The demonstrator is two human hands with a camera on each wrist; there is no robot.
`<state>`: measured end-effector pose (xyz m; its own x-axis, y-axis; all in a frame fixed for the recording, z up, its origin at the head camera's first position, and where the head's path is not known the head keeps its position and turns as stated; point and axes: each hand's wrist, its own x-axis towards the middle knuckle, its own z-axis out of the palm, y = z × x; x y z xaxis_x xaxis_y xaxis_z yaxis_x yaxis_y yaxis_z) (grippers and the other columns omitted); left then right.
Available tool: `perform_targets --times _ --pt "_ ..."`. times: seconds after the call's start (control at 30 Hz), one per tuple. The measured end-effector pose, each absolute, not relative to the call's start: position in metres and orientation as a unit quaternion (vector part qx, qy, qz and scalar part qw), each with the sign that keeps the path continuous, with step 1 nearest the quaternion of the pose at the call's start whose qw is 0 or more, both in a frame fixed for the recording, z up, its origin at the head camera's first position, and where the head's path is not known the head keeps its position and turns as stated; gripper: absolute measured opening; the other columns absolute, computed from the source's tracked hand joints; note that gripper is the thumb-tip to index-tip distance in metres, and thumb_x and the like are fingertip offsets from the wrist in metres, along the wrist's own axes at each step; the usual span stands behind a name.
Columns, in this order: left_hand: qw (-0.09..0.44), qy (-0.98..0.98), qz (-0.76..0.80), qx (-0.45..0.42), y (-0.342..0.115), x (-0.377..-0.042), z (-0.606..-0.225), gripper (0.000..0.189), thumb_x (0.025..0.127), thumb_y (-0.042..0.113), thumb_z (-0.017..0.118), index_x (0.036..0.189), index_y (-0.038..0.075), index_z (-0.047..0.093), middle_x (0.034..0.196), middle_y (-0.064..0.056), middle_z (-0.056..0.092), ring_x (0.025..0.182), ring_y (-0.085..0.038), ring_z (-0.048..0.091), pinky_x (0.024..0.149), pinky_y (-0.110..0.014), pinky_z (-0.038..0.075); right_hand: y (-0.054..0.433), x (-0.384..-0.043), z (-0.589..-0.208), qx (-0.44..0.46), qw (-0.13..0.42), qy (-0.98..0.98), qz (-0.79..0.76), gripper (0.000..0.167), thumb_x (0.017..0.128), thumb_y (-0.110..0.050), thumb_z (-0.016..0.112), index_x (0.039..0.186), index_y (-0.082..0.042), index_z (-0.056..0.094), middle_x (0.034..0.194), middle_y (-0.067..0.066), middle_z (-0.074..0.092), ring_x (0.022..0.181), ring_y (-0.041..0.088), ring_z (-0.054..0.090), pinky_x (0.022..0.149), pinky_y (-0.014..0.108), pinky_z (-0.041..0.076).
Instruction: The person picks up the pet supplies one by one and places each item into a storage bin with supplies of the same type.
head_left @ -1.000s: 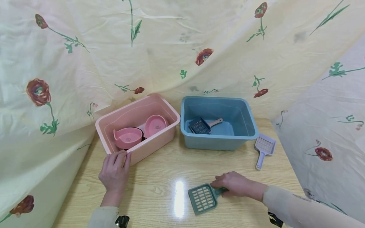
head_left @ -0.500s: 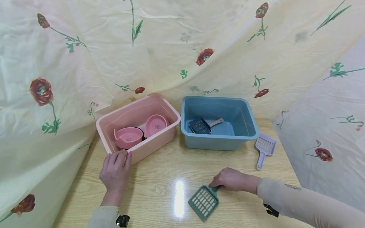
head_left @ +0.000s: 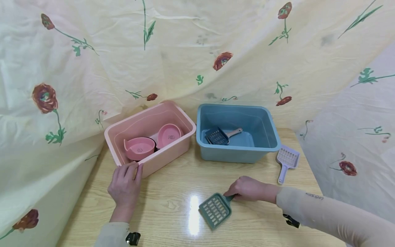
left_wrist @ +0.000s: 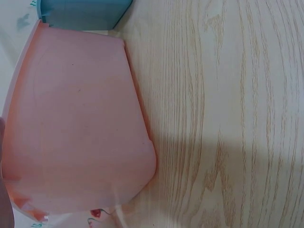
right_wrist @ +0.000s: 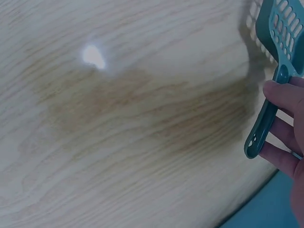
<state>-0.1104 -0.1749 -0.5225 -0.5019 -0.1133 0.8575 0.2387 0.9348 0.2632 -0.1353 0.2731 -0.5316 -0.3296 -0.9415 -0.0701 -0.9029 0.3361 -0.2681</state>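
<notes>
My right hand (head_left: 245,188) grips a dark green slotted litter scoop (head_left: 215,210) by its handle, near the front of the wooden table. In the right wrist view the thumb lies across the handle (right_wrist: 262,124) just below the slotted head, and a shadow falls beside it. My left hand (head_left: 124,187) holds the near left rim of a pink bin (head_left: 168,158), fingers over the edge. Two pink bowls (head_left: 140,147) sit inside that bin, with a dark item partly hidden behind them. The left wrist view shows mostly the pink bin's outer wall (left_wrist: 80,114), with little of the hand.
A blue bin (head_left: 229,154) stands right of the pink one, with a dark blue scoop (head_left: 218,136) with a pale handle lying in it. Beside it at the right edge lies a lavender slotted scoop (head_left: 287,158). Floral cloth (head_left: 172,68) hangs behind the table (head_left: 172,212).
My right hand has moved slightly left and away from me with the green scoop, whose head has turned and then shifted back upward in view. The left hand stays on the pink bin's rim.
</notes>
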Motion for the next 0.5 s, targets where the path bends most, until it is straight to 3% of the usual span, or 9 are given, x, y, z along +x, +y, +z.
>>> perform_targets --times 0.5 --pt "0.490 -0.854 -0.174 -0.034 -0.174 -0.110 -0.521 0.019 0.091 0.025 0.083 0.094 0.006 0.079 0.091 -0.011 0.077 0.078 -0.037 0.069 0.055 -0.051 0.059 0.262 -0.147 -0.495 -0.487 0.107 0.834 -0.237 0.035 0.094 -0.005 0.080 0.129 -0.007 0.077 0.114 0.003 0.081 0.098 0.009 0.076 0.079 0.030 0.064"
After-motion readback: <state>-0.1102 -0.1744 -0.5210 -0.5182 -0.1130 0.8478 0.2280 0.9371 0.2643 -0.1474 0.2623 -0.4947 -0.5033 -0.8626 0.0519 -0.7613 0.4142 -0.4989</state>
